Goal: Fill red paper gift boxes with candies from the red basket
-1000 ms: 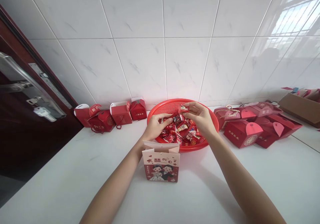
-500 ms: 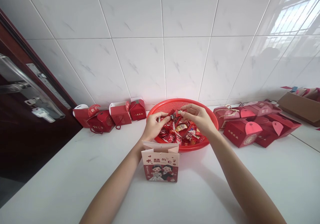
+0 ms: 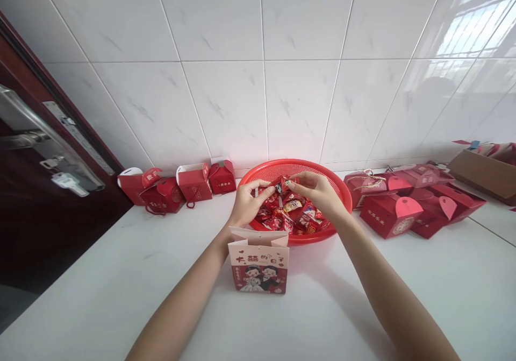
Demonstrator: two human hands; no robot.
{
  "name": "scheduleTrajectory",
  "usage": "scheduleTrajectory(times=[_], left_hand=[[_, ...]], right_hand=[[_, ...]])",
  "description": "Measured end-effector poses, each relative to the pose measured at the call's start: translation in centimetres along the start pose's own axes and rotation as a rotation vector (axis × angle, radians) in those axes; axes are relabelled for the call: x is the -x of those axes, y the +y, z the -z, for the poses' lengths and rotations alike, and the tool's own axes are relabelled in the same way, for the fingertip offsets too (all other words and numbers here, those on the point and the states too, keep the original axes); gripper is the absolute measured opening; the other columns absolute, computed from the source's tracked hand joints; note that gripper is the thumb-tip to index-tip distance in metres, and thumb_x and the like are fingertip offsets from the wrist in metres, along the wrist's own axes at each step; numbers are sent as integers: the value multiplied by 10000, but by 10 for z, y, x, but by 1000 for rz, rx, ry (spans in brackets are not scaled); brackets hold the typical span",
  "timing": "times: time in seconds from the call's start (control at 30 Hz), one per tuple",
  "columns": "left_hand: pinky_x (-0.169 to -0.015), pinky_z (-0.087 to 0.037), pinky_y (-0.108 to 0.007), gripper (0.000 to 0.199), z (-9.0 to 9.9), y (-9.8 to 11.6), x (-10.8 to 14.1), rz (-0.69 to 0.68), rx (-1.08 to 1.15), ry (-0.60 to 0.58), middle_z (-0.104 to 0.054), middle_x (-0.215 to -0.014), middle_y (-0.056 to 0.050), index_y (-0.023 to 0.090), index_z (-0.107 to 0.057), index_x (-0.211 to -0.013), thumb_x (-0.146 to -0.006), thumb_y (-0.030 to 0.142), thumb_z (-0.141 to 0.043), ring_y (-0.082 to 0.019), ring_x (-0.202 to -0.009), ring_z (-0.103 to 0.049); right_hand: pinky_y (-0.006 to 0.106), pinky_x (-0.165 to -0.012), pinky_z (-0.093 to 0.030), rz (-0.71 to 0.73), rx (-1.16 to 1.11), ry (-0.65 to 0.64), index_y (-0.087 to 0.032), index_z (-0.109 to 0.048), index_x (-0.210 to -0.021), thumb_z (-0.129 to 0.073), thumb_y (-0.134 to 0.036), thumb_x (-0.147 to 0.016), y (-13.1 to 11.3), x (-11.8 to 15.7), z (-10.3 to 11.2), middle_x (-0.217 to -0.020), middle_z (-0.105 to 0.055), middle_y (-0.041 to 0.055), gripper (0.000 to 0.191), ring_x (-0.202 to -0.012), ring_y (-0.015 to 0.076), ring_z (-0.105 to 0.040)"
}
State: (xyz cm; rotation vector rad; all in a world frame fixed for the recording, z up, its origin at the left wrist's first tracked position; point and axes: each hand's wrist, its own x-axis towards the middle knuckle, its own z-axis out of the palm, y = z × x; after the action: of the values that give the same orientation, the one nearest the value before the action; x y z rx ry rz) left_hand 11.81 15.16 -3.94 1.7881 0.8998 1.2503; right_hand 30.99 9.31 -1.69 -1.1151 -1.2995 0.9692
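Note:
Both my hands are over a round red plastic basket [image 3: 342, 189] filled with wrapped candies [image 3: 292, 206]. My left hand [image 3: 250, 199] pinches a dark red wrapped candy [image 3: 278, 188] between thumb and fingers. Just beside it, my right hand [image 3: 315, 190] grips another small red wrapped candy [image 3: 287, 183] at its fingertips. The two candies are close together; whether they touch I cannot tell. In front of the basket stands an upright pink and red paper box [image 3: 259, 267] with a cartoon couple printed on it, its top open.
Several red gift boxes [image 3: 194, 182] line the wall at the left. More red boxes [image 3: 391, 214] crowd together right of the basket. A brown cardboard box [image 3: 481, 171] sits at the far right. A dark door with keys [image 3: 69, 182] is at the left.
My right hand has lowered slightly, and its fingers have drawn in around the candy. My left hand stays nearly still.

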Motion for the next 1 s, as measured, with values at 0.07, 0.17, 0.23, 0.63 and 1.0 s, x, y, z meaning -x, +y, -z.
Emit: scheduleTrajectory(times=[0.07,0.17,0.23,0.63,1.0], left_hand=[[-829,-531,-346,264,0,0,0,-26,5,8,-781,-887,-36,203,-774,-847,-772,453,-738,-232,-864,-690],[-829,-531,-344,267,-1,0,1,-49,-17,37,-777,-874,-34,202,-761,-830,-783,463,-732,-228,-849,-685],[-826,-531,-339,275,-1,1,1,-59,-29,57,-774,-859,-29,199,-751,-822,-790,471,-721,-223,-841,-680],[-1034,-500,-406,290,0,2,3,-83,-19,4,-776,-1152,-63,210,-762,-1044,-811,374,-706,-277,-1147,-676],[-1175,-382,-392,466,0,0,2,-102,-17,-7,-619,-1453,-72,231,-648,-1314,-860,338,-647,-265,-1397,-517]], right_hand=[[362,-777,-587,-2,35,-1,-180,-699,-983,-804,-488,-765,-1,1,0,-952,-764,87,392,-893,237,-717],[368,-789,-591,0,86,15,-186,-692,-975,-771,-494,-800,-1,1,-2,-938,-758,76,363,-890,231,-713],[368,-793,-604,-14,61,-7,-185,-680,-930,-759,-514,-807,0,1,-4,-933,-744,67,359,-891,223,-708],[369,-724,-621,-70,-104,-53,-191,-682,-879,-862,-495,-685,1,2,-8,-888,-740,48,403,-760,232,-745],[307,-601,-572,-60,-201,20,-194,-666,-801,-867,-514,-670,-1,2,-8,-743,-702,24,399,-672,184,-675]])
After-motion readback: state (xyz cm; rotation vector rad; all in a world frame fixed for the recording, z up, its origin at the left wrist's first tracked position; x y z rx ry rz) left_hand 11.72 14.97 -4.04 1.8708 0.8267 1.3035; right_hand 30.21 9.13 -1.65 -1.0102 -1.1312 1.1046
